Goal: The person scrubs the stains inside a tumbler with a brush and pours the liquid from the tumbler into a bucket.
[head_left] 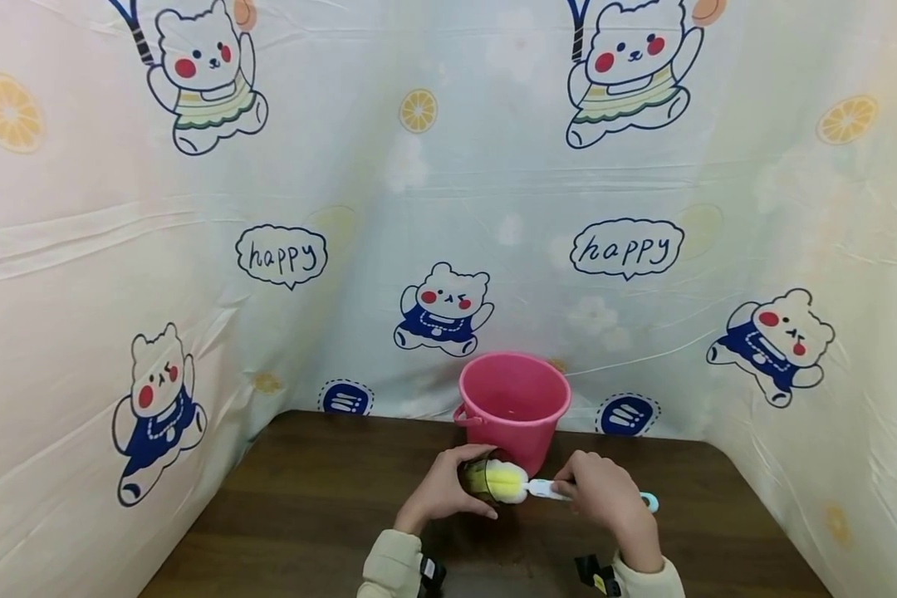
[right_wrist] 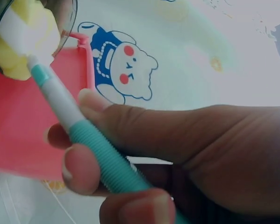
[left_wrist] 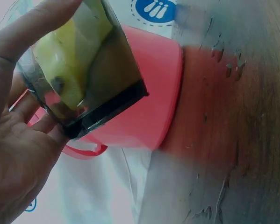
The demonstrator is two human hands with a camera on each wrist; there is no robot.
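Observation:
My left hand point(head_left: 448, 488) grips a dark, see-through glass point(left_wrist: 114, 60) tipped on its side, its mouth facing right. Inside it sits the yellow and white sponge head point(head_left: 507, 482) of a cleaning brush, part of the sponge sticking out at the rim. My right hand point(head_left: 605, 498) holds the brush by its white and teal handle point(right_wrist: 102, 149), thumb and fingers wrapped round the ribbed grip. The handle's ring end shows past the right hand in the head view. Both hands are above the table, just in front of a pink bucket point(head_left: 519, 423).
The pink bucket stands upright at the back of the dark wooden table point(head_left: 306, 498), its handle hanging on the left. Water drops point(left_wrist: 219, 53) lie on the tabletop. A printed curtain point(head_left: 448, 191) encloses the back and sides.

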